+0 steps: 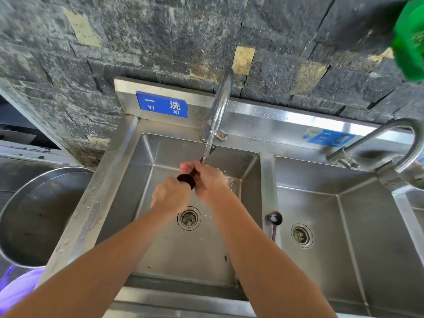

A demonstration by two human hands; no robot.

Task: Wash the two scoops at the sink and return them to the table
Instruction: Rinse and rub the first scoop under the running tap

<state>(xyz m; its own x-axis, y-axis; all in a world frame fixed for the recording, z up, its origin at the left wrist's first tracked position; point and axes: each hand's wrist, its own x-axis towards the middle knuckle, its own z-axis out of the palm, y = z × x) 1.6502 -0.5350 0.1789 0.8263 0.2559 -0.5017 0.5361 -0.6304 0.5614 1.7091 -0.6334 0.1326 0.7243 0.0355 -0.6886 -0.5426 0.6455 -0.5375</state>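
A dark scoop (187, 179) is held over the left sink basin (146, 157) under running water from the tap (220, 104). My left hand (171, 195) grips its round bowl end. My right hand (207, 179) is closed around its handle, whose far tip pokes out into the water stream. The second dark scoop (274, 220) lies on the steel divider between the two basins, bowl end away from me, untouched.
A right basin (344, 214) with its own curved tap (390, 138) sits beside. A large steel bowl (34, 214) stands left of the sink. A green bottle (410, 40) hangs at top right. A purple object (20, 285) sits at lower left.
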